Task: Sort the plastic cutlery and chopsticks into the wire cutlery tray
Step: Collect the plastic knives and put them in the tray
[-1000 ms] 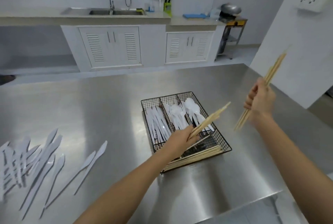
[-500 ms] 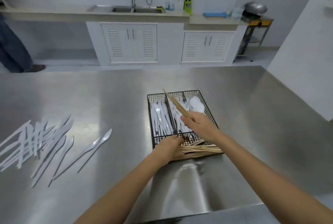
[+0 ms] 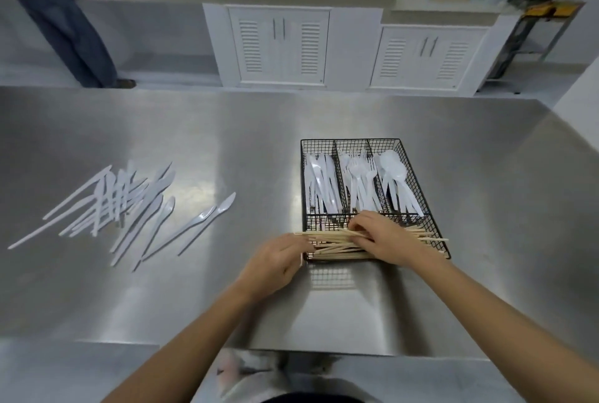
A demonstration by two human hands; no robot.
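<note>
Both hands are pressing on the chopsticks in the wire tray.

The wire cutlery tray is standing on the steel bench, nearer to its right edge. Its 3 far compartments are holding white knives, forks and spoons. The chopsticks are lying crosswise in the near compartment. The left hand is touching their left ends, fingers curled. The right hand is lying on top of them, fingers pressed together. Loose plastic knives are lying near the left edge.
</note>
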